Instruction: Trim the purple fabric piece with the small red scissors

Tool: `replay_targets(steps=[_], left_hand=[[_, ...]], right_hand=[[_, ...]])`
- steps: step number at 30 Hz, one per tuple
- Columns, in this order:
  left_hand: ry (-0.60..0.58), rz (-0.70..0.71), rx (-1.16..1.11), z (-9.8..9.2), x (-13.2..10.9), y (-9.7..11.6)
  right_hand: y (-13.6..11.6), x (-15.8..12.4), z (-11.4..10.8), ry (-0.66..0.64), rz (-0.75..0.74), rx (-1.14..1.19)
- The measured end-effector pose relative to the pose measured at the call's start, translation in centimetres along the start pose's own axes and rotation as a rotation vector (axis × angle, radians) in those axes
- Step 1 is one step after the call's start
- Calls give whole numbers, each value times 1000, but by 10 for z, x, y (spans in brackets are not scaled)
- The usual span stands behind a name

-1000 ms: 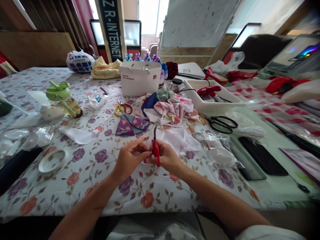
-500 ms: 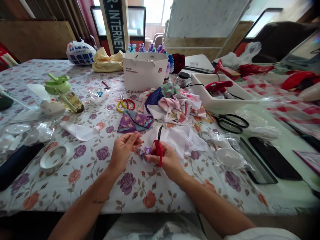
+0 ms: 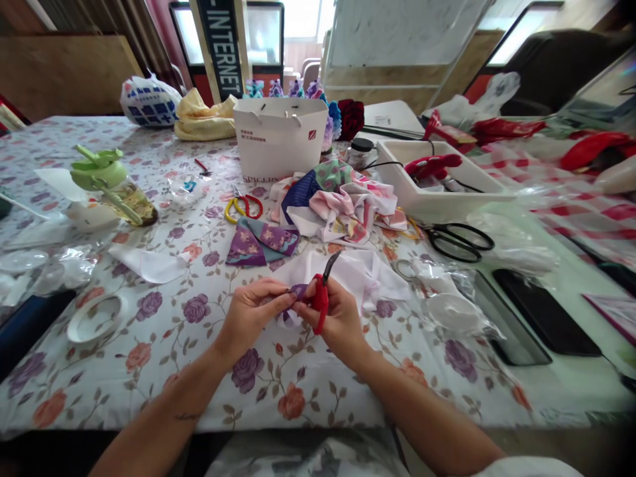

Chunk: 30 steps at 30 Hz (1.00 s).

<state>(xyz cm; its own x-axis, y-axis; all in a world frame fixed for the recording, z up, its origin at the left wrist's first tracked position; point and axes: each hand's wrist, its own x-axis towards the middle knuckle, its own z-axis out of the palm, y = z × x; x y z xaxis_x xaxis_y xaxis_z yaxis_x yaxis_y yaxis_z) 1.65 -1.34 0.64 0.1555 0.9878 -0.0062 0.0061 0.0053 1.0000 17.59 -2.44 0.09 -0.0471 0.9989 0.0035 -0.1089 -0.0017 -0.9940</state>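
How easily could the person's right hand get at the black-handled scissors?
Fairly easily, it seems: the right hand grips red-handled snips, but only low white cloth lies between it and the black-handled scissors.

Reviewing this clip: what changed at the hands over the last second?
The left hand moved right, toward the right hand, and now pinches a small purple fabric scrap, unseen in the earliest picture. The red-handled snips stay in the right hand, their blade now tilted up and to the right, beside the scrap. The white cloth and fabric pile stayed put.
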Motion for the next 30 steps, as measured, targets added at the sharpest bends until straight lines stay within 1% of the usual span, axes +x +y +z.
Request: replay_targets(steps=[1,3,6,8,12,14,16,17,20,22,25,28,30], left_hand=[[4,-9,-17,-1,0,1],[-11,-79,-66,-2,1,3],[-69,-193,-134,-4,1,5],[-109,-216,-126,-3,1,6],[-158,-167,-28,0,0,8],[-155,-128,19,0,0,8],[-143,-118,22,-1,0,8],[-135,-123,5,-1,0,8],[-88,-142,-58,-4,3,6],[-42,-147,-78,-6,5,4],[-11,-119,-68,-7,7,2],[-55,-63,-19,-6,6,0],[-93,-24,43,-4,6,-2]], right_hand=[[-2,1,0,3,9,13],[-5,2,-1,24,30,48],[-9,4,-3,50,43,109],[-10,5,-3,35,51,146],[-9,6,-4,2,89,177],[-7,7,-5,-7,95,178],[-6,10,-8,-1,88,185],[-4,12,-10,19,82,190],[0,20,-17,132,64,198],[2,23,-20,170,74,201],[3,23,-18,115,107,191],[2,18,-12,26,113,152],[1,15,-8,-4,90,134]])
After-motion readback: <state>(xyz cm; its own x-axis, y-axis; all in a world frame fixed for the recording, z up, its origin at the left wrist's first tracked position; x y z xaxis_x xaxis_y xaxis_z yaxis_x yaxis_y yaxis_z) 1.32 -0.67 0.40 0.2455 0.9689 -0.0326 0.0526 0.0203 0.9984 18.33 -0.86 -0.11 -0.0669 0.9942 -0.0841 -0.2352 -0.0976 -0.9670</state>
